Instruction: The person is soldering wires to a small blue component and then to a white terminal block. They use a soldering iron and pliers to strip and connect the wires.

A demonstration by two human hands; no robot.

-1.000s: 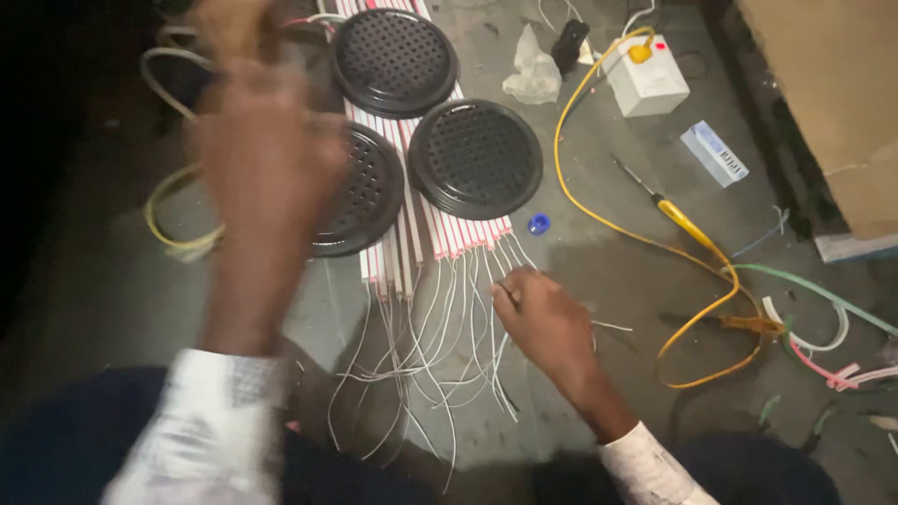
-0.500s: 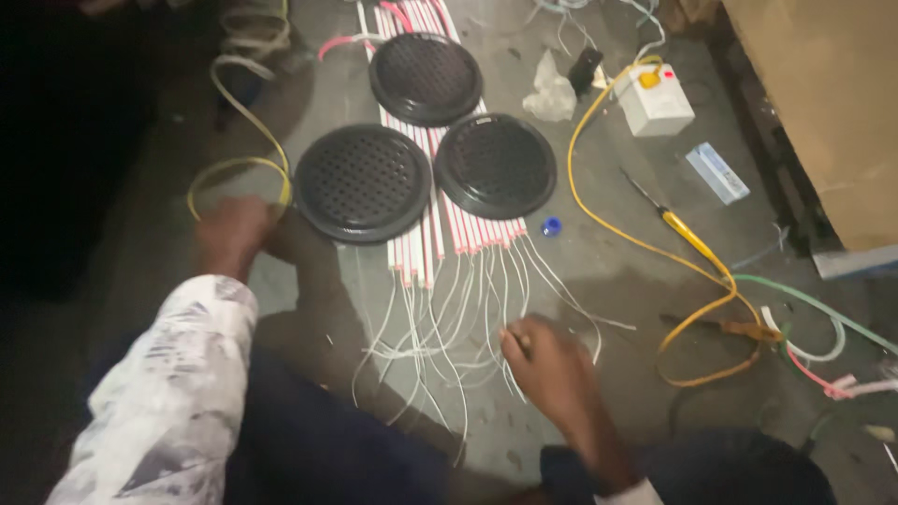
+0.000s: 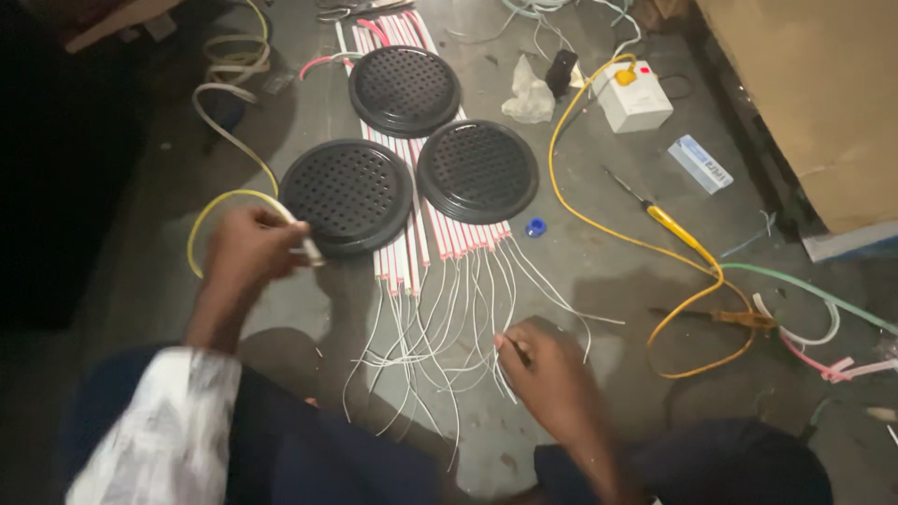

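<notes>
Left hand: left hand (image 3: 245, 252) is closed around the end of a pale cable (image 3: 217, 123), just beside the lower-left black perforated disc (image 3: 346, 194); half a second ago it lay lower and nearer the body, off the cable.
Right hand: right hand (image 3: 552, 374) is pinched on the thin white wire ends (image 3: 440, 327) at their right edge; its place is little changed from the earlier frame.
Hands, relative: well apart, the wire fan between them.
Wires: white leads are fanned out from a bundle of white-and-red tubes (image 3: 440, 238) laid on the grey floor (image 3: 599, 271).
Discs: three black perforated discs are set on the tube bundle, one at the top (image 3: 404, 91), one at the right (image 3: 478, 170), one at the left.
Yellow cable: yellow cable (image 3: 599, 220) is looped from a white box (image 3: 634, 96) to the right of the discs.
Screwdriver: yellow-handled screwdriver (image 3: 669, 223) is lying across that cable.
Small items: blue ring (image 3: 535, 226) just below the right disc; flat pale packet (image 3: 701, 164) near the cardboard box (image 3: 804, 93).
Containers: cardboard box contents cannot be told.
</notes>
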